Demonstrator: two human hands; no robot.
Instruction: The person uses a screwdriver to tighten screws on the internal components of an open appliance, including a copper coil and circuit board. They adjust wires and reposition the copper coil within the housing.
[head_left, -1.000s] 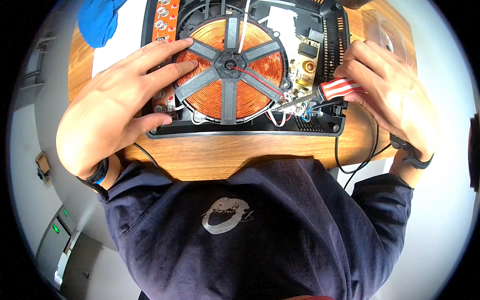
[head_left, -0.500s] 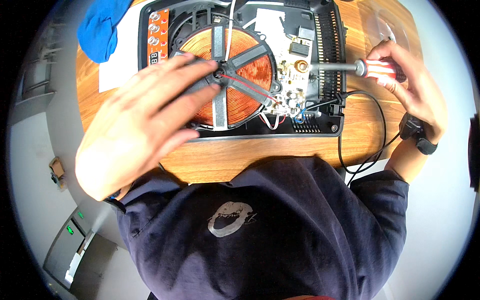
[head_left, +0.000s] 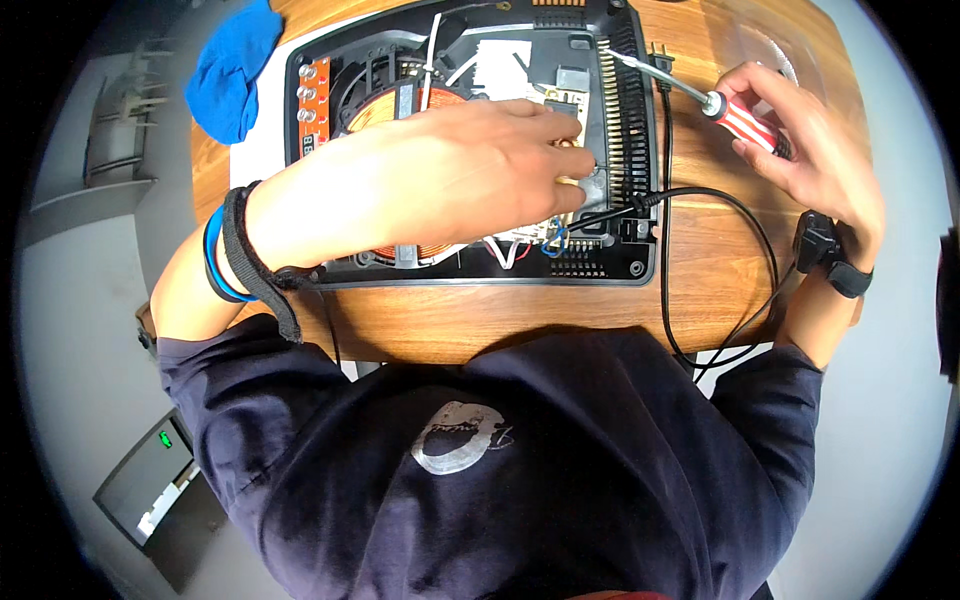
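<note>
My right hand (head_left: 810, 140) is closed round the red-and-white striped handle of a screwdriver (head_left: 742, 124). Its metal shaft slants up to the left, with the tip over the vent slots at the right side of an opened induction cooker base (head_left: 450, 278). My left hand (head_left: 490, 165) reaches across the copper coil (head_left: 436, 250), its bent fingers a little apart over the circuit board (head_left: 532, 233). What its fingertips touch is hard to make out, and the thumb is hidden. An orange control board (head_left: 312, 95) sits at the base's left.
A blue cloth (head_left: 232, 75) and a white sheet (head_left: 262, 160) lie left of the base. A black power cord (head_left: 740, 200) loops on the right of the wooden table (head_left: 440, 325). A clear plastic container (head_left: 790, 62) stands at the far right.
My left hand has moved right, from the coil's centre to the circuit board. The screwdriver's tip has swung up and away from the board. The cooker base has shifted slightly in view.
</note>
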